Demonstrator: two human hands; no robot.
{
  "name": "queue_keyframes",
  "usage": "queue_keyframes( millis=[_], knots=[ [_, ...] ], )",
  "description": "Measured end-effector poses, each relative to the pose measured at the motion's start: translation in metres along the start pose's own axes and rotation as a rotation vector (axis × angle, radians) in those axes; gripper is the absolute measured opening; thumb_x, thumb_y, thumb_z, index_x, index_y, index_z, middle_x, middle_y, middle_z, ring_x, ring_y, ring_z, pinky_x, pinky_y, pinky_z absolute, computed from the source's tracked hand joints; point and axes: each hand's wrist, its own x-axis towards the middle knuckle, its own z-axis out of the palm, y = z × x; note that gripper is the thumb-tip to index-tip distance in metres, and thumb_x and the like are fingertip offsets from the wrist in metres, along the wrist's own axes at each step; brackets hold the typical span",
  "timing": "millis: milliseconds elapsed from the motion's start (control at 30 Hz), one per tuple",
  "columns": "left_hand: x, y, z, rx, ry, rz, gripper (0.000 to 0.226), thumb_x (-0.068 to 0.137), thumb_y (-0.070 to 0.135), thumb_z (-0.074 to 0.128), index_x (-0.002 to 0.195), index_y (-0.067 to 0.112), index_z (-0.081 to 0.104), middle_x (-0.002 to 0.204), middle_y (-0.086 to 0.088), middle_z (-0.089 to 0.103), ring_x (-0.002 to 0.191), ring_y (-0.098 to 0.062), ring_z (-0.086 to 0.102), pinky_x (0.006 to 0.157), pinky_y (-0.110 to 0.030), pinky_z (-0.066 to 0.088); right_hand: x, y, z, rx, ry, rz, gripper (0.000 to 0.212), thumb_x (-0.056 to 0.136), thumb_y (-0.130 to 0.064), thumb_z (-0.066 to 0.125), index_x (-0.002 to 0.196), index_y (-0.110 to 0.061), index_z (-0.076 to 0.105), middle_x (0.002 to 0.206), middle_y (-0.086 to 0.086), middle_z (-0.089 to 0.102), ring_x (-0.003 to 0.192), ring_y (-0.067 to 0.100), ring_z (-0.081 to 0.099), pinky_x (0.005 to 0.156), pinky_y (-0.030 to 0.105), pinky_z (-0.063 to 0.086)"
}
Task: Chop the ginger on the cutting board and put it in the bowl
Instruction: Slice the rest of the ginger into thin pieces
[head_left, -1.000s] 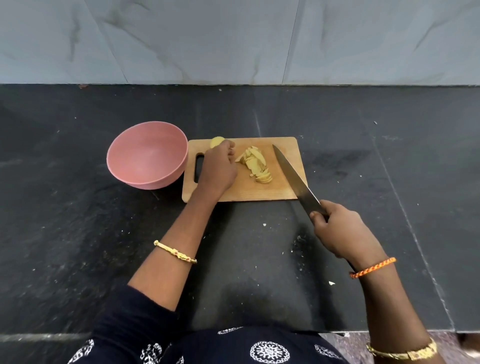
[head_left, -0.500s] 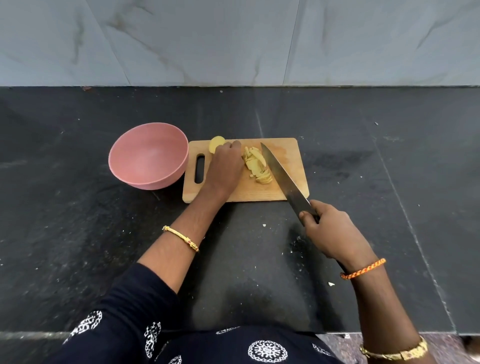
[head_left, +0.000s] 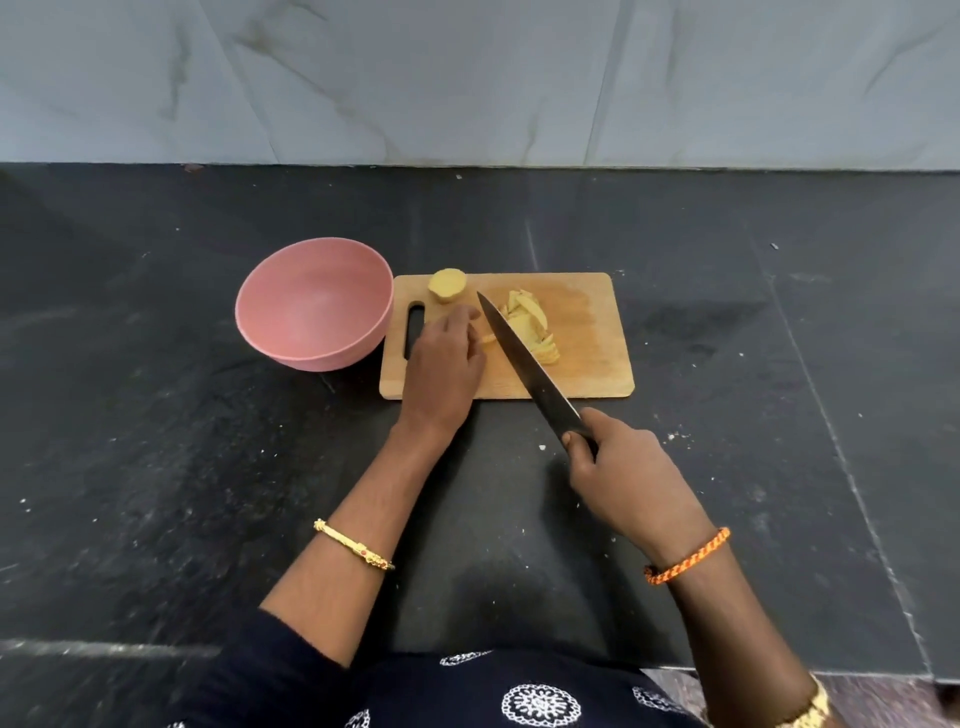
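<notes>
On the board: sliced ginger (head_left: 530, 327) lies in a loose fanned heap about the middle of the wooden cutting board (head_left: 592, 364), pale yellow strips overlapping one another.
Uncut piece: a stubby chunk of ginger (head_left: 447, 285) sits apart at the board's far left corner, cut face up, just beyond the handle slot.
Stray slice: one small bit (head_left: 488, 338) shows between the left hand and the blade, touching or nearly touching both; which, I cannot tell.
Knife: the long dark knife (head_left: 524, 358) runs diagonally, tip toward the far left of the board, blade crossing the near edge, along the left side of the heap.
Right hand: the right hand (head_left: 628, 478) is closed firmly round the knife handle, off the board's near edge, forefinger up by the blade's heel.
Left hand: the left hand (head_left: 447, 364) rests on the board's left part, fingers curled, fingertips beside the blade; whether it pinches anything I cannot tell.
Bowl: a pink bowl (head_left: 270, 312) stands just left of the board, close against its edge, nothing visible inside.
Counter: a dark stone counter (head_left: 156, 467) carries it all, flecked with pale crumbs.
Wall: grey marbled tiles (head_left: 467, 78) rise behind.
Wrists: a gold bangle (head_left: 353, 545) on the left, an orange braided band (head_left: 688, 556) on the right.
</notes>
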Motion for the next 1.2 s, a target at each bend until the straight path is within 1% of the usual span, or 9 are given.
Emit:
queue_keyframes(
  millis=[233,367,500,600,733,833,1000,1100,1200],
  knots=[
    [0.000,-0.003,0.002,-0.052,0.019,-0.041,0.031,0.089,0.009,0.058,0.116,0.013,0.044,0.093,-0.002,0.059,0.085,-0.010,0.057,0.072,-0.017,0.041,0.005,-0.008,0.004,-0.054,-0.066,0.026,0.021,0.098,-0.027,0.038,0.112,-0.019,0.051,0.091,0.010,0.063,0.085,0.030,0.064,0.079,0.046,0.055],
    [0.002,-0.002,0.006,-0.053,0.064,-0.082,0.024,0.087,0.009,0.060,0.106,0.012,0.046,0.088,0.002,0.055,0.080,-0.009,0.056,0.068,-0.017,0.043,0.003,-0.010,0.004,-0.146,-0.138,0.062,0.019,0.099,-0.025,0.035,0.114,-0.019,0.046,0.098,0.011,0.060,0.090,0.029,0.062,0.081,0.045,0.054],
    [0.004,-0.001,0.005,-0.103,0.079,-0.150,0.025,0.087,0.011,0.062,0.107,0.010,0.048,0.086,0.004,0.056,0.076,-0.005,0.056,0.060,-0.007,0.038,-0.001,-0.007,-0.003,-0.167,-0.169,0.071,0.017,0.100,-0.026,0.034,0.110,-0.019,0.047,0.095,0.007,0.058,0.086,0.024,0.061,0.077,0.040,0.053],
    [0.004,-0.002,0.002,-0.160,0.094,-0.193,0.029,0.085,0.013,0.066,0.108,0.010,0.049,0.084,0.007,0.057,0.077,-0.005,0.058,0.069,-0.012,0.041,-0.008,-0.001,-0.008,-0.117,-0.150,0.070,0.017,0.099,-0.030,0.035,0.103,-0.021,0.049,0.091,0.007,0.061,0.082,0.026,0.062,0.074,0.040,0.054],
    [0.006,-0.004,0.003,-0.240,0.103,-0.223,0.030,0.082,0.012,0.068,0.106,0.011,0.049,0.091,0.009,0.055,0.082,-0.007,0.060,0.072,-0.016,0.044,-0.010,0.004,-0.018,0.010,-0.009,0.046,0.016,0.098,-0.030,0.039,0.095,-0.020,0.050,0.082,0.010,0.061,0.076,0.030,0.060,0.064,0.035,0.046],
    [0.009,-0.003,0.008,-0.303,0.117,-0.231,0.029,0.081,0.012,0.069,0.104,0.011,0.051,0.091,0.012,0.053,0.083,-0.007,0.060,0.073,-0.016,0.046,0.000,0.012,-0.026,0.055,0.099,0.104,0.019,0.097,-0.028,0.040,0.099,-0.014,0.053,0.088,0.015,0.062,0.083,0.036,0.060,0.072,0.039,0.049],
    [0.014,0.001,0.015,-0.341,0.080,-0.224,0.028,0.078,0.009,0.072,0.099,0.015,0.054,0.084,0.006,0.063,0.073,0.000,0.056,0.070,-0.011,0.046,0.016,0.024,-0.031,0.030,0.140,0.203,0.018,0.095,-0.025,0.039,0.099,-0.015,0.054,0.090,0.018,0.062,0.083,0.040,0.062,0.078,0.049,0.055],
    [0.016,0.002,0.015,-0.264,0.084,-0.134,0.021,0.082,0.008,0.064,0.102,0.013,0.060,0.098,0.002,0.063,0.087,0.000,0.050,0.082,-0.014,0.043,0.021,0.023,-0.031,0.024,0.133,0.180,0.019,0.095,-0.024,0.040,0.102,-0.015,0.055,0.089,0.016,0.062,0.083,0.036,0.063,0.079,0.048,0.055],
    [0.027,0.005,0.015,-0.048,0.011,0.057,0.033,0.089,0.012,0.054,0.121,0.016,0.059,0.117,-0.003,0.057,0.110,-0.017,0.044,0.096,-0.028,0.036,0.024,0.020,-0.028,0.024,0.116,0.155,0.019,0.096,-0.023,0.041,0.104,-0.016,0.057,0.088,0.014,0.063,0.082,0.033,0.063,0.078,0.045,0.055]
  ],
)
